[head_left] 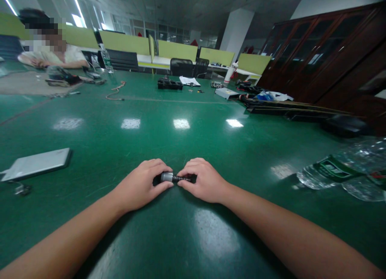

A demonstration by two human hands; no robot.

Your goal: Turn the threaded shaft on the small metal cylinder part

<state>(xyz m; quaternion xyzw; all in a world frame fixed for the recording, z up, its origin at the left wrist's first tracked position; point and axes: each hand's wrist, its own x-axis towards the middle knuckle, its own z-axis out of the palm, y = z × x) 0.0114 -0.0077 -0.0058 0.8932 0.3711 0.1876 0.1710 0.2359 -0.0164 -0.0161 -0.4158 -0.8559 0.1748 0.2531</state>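
Far-left seat: person in a light top (72,56), well apart from the work, across the green table (144,140).
Pale slab (39,163): flat on the table, untouched, left of the working hands.
Left hand (143,184): grip pinching a silver-and-black cylinder (167,177), thumb on the near side, fingers on the far side.
Cylinder's place: between the 2 hands, low at the table; contact with the surface I can't tell.
Dark ribbed shaft (180,178): runs from the cylinder's right end to the other hand; 1 piece or 2, can't tell.
Right hand (205,181): grip pinching the shaft between thumb and fingers.
Clear bottles (334,170): at least 2, far right, green labels, out of use.
Step in hand: I'd judge 2-handed work at the joint; twist, push or pull unclear.
Next move calls for: firm pinches, I'd say, both ends kept in line; a slip could tilt the shaft.
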